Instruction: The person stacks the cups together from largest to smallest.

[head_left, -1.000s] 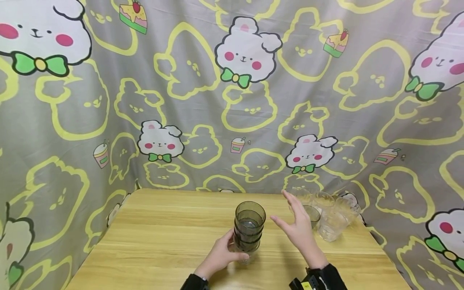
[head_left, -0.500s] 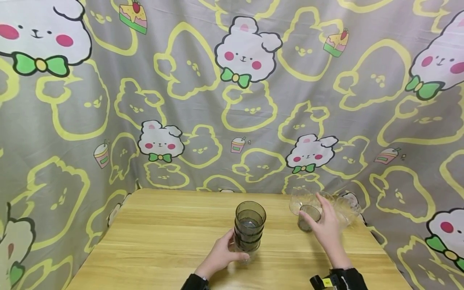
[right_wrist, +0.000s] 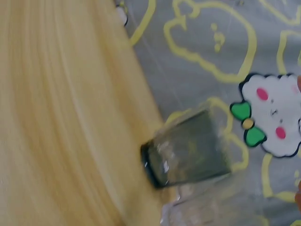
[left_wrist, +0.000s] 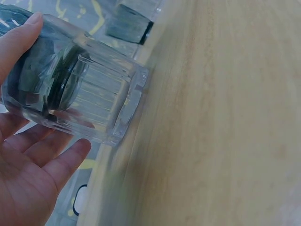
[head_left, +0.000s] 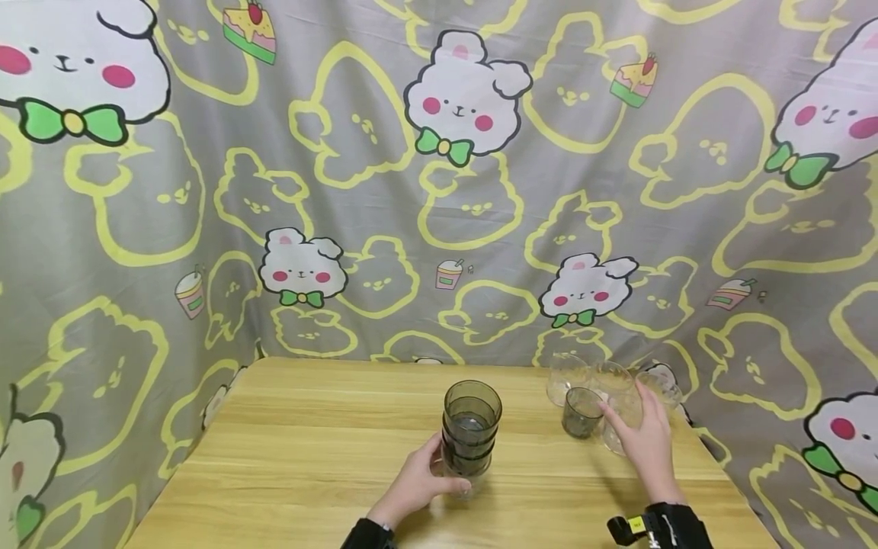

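My left hand (head_left: 417, 484) grips a stack of tumblers (head_left: 472, 427) near its bottom, thumb across the front. Smoky dark tumblers sit nested in a clear glass (left_wrist: 106, 94), whose ribbed base is just over the table in the left wrist view. At the right, my right hand (head_left: 648, 450) has its thumb and fingers spread around a clear glass (head_left: 613, 441), partly hidden by the hand. Beside the thumb stands a single smoky tumbler (head_left: 581, 419), also seen upright in the right wrist view, where only fingertips (right_wrist: 299, 193) show at the edge.
More clear glasses stand behind, one at the back left (head_left: 565, 377) of the group and one at its right (head_left: 661, 389). The wooden table (head_left: 329, 427) ends at a grey patterned curtain (head_left: 384, 229) at the back and sides.
My right hand has moved right, from beside the stack past the smoky tumbler to the clear glass. The left hand and its stack have stayed in place.
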Available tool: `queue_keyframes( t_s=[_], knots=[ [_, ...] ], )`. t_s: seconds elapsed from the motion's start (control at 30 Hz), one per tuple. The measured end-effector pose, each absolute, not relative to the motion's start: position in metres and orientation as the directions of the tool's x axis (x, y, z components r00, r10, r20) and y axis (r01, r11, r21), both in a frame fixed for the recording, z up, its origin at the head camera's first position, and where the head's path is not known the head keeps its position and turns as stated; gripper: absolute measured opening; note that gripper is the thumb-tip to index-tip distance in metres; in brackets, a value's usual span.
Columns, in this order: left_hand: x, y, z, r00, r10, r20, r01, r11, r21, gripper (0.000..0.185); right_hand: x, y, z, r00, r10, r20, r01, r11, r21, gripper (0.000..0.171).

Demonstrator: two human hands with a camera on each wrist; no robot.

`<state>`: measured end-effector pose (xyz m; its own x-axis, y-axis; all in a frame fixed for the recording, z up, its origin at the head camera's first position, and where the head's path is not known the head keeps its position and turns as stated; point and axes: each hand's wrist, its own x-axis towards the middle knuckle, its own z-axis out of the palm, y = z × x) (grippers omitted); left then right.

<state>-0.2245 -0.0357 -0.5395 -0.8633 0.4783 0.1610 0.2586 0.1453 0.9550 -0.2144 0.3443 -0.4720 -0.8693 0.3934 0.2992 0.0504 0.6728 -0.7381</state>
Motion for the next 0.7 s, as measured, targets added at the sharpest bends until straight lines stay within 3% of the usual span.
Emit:
queue_keyframes(
  t_s=[0.7],
  knots=[
    [-0.225,-0.036,-0.542,-0.867,0.475,0.149,0.24,0.135,0.961,0.08,-0.238,0.372,-0.507,-0.859,0.463,0.216,0.185,0.677,-0.712,0.103]
  ],
)
